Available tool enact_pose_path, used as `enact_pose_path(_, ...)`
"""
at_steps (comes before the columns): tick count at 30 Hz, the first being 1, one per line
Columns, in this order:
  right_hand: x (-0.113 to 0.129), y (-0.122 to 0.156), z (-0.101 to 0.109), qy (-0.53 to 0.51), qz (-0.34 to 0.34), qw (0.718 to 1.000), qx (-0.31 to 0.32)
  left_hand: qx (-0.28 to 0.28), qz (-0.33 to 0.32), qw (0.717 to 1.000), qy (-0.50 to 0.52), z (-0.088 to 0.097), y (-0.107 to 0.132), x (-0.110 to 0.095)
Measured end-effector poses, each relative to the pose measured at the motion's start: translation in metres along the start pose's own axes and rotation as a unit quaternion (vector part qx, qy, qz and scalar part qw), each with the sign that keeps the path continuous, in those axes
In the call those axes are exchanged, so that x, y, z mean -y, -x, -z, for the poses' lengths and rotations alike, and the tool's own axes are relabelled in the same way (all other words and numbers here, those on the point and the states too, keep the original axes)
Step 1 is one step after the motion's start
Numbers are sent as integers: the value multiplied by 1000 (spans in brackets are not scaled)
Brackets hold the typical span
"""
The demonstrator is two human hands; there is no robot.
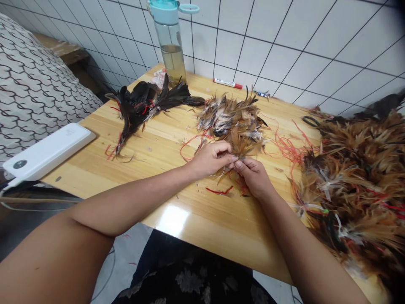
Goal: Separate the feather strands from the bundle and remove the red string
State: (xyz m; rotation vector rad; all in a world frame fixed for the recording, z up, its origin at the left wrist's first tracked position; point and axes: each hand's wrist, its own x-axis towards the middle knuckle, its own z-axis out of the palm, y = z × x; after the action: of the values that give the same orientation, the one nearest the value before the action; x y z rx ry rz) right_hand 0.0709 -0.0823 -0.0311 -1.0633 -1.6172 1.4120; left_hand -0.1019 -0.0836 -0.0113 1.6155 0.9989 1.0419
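Over the middle of the wooden table, my left hand (pixel 214 158) and my right hand (pixel 253 174) meet with their fingertips pinched together. Between them stands a small bunch of brown feathers (pixel 242 144), gripped at its quill ends. Both thumbs and forefingers press on the base, where thin thread shows beside the fingers. Just behind lies a pile of brown and grey feathers (pixel 226 116). A short piece of red string (pixel 219 191) rests on the table in front of my hands. The exact grip of each finger is partly hidden.
Black feather bundles (pixel 136 103) tied with red string lie at the left. A water bottle (pixel 172 50) stands by the tiled wall, near a red marker (pixel 227 83). Tangled red string (pixel 292 147) reaches a large brown feather heap (pixel 360 169). A white power bank (pixel 49 150) sits at the left edge.
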Motion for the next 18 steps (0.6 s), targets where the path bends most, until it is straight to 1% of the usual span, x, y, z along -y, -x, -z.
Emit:
enact_pose_path(3, -2, 0, 0, -31, -7, 999, -15, 13, 15, 999, 30, 0, -1, -1)
enact_pose_path(5, -2, -1, 2, -72, -7, 997, -30, 5, 23, 999, 39, 1, -1, 0)
enact_pose_path(7, -3, -3, 4, -120, -11, 992, -46, -25, 15, 1000, 9, 4, -1, 2)
enact_pose_path(9, -2, -5, 7, -170, -22, 983, -59, -39, -9, 998, -57, 8, -1, 3)
enact_pose_path(12, 0, -7, 10, -226, -40, 970, -77, -5, -61, 982, -178, 13, 0, 2)
enact_pose_path(14, 1, -8, 11, -237, -43, 967, -86, 28, -86, 967, -238, 15, 1, 1)
enact_pose_path(16, 2, -8, 12, -226, -42, 969, -91, 61, -91, 955, -274, 14, 3, 2)
enact_pose_path(18, 2, -8, 12, -202, -37, 975, -90, 86, -82, 945, -306, 12, 5, 3)
